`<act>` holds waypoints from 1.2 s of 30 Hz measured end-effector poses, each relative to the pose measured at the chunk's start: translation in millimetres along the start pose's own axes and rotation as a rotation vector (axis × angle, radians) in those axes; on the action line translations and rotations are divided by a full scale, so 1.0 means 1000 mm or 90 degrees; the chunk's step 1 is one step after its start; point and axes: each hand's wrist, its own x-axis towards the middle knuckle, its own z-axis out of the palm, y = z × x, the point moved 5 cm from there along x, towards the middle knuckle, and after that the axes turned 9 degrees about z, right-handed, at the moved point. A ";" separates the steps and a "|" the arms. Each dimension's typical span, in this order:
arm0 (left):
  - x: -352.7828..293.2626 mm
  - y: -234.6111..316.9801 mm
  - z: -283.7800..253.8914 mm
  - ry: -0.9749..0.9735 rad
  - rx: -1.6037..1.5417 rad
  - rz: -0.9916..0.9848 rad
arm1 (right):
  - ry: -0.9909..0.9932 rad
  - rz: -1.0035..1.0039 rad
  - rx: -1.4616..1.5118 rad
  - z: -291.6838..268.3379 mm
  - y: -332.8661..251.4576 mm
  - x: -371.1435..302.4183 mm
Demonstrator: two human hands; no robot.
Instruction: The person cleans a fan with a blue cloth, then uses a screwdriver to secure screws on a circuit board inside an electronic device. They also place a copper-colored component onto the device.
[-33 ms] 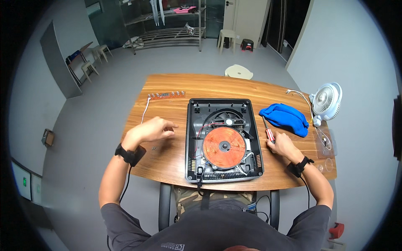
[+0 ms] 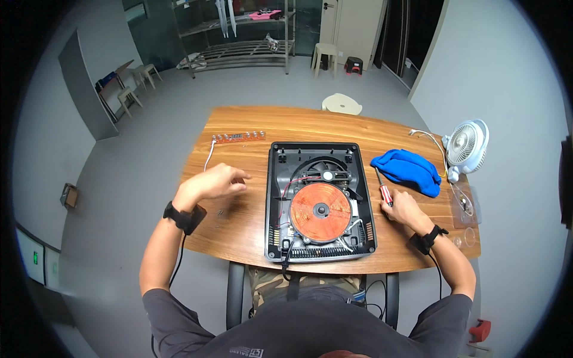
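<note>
An opened induction cooker [image 2: 271,197] lies in front of me, its black housing showing a round copper coil [image 2: 303,219] and a cooling fan [image 2: 323,167] behind it. My left hand [image 2: 219,181] hovers to the left of the housing, fingers loosely bent and apart, with nothing seen in them. Several small screws [image 2: 219,213] lie on the wood close to that wrist. To the right of the cooker, my right hand [image 2: 406,207] grips a screwdriver [image 2: 385,192] by its red and white handle. The screwdriver's shaft points away from me, toward a blue cloth.
A narrow circuit board [image 2: 239,137] with a white cable lies at the table's far left. The crumpled blue cloth [image 2: 407,172], a white desk fan [image 2: 467,145] and a clear plastic tray [image 2: 468,212] occupy the right side. A stool [image 2: 341,104] stands past the far edge.
My left hand has drawn back slightly to the left, away from the cooker. The right hand and the screwdriver stay in place.
</note>
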 end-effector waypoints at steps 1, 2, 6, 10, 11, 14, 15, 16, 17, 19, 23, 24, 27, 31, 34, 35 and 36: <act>0.003 -0.017 -0.005 -0.002 0.014 -0.022 | -0.004 -0.003 0.000 0.001 -0.001 0.000; 0.002 -0.027 -0.015 0.013 0.059 -0.067 | -0.008 -0.010 0.000 0.001 -0.005 0.000; 0.023 -0.108 -0.040 0.050 0.185 -0.169 | -0.041 0.042 -0.027 0.019 0.003 -0.001; 0.049 -0.202 -0.051 0.076 0.230 -0.197 | -0.058 0.046 -0.030 0.023 0.003 0.002; 0.057 -0.204 -0.052 0.071 0.229 -0.221 | -0.058 0.050 -0.037 0.021 0.004 0.001; 0.081 -0.216 -0.041 0.062 0.240 -0.203 | -0.039 0.030 -0.051 0.027 0.007 0.002; 0.090 -0.222 -0.035 0.038 0.226 -0.222 | -0.038 0.030 -0.052 0.026 0.007 0.002; 0.098 -0.225 -0.032 0.037 0.223 -0.214 | -0.037 0.030 -0.053 0.026 0.007 0.002; 0.105 -0.219 -0.028 0.032 0.219 -0.206 | -0.039 0.036 -0.055 0.026 0.008 0.003; 0.119 -0.220 -0.022 0.027 0.232 -0.163 | -0.043 0.047 -0.058 0.026 0.009 0.003; 0.129 -0.220 -0.014 0.019 0.211 -0.146 | -0.046 0.054 -0.046 0.022 0.003 0.004; 0.130 -0.220 -0.011 0.033 0.213 -0.135 | -0.044 0.054 -0.047 0.023 0.003 0.004; 0.131 -0.219 -0.008 0.068 0.204 -0.133 | -0.030 0.041 -0.042 0.024 0.003 0.004; 0.131 -0.222 -0.007 0.089 0.218 -0.127 | -0.013 0.027 -0.035 0.026 0.004 0.005; 0.130 -0.218 -0.011 0.081 0.220 -0.135 | -0.008 0.033 -0.037 0.024 0.002 0.004; 0.127 -0.215 -0.015 0.106 0.213 -0.119 | -0.002 0.031 -0.039 0.024 0.002 0.004; 0.126 -0.217 -0.016 0.100 0.225 -0.123 | -0.006 0.031 -0.036 0.023 0.002 0.005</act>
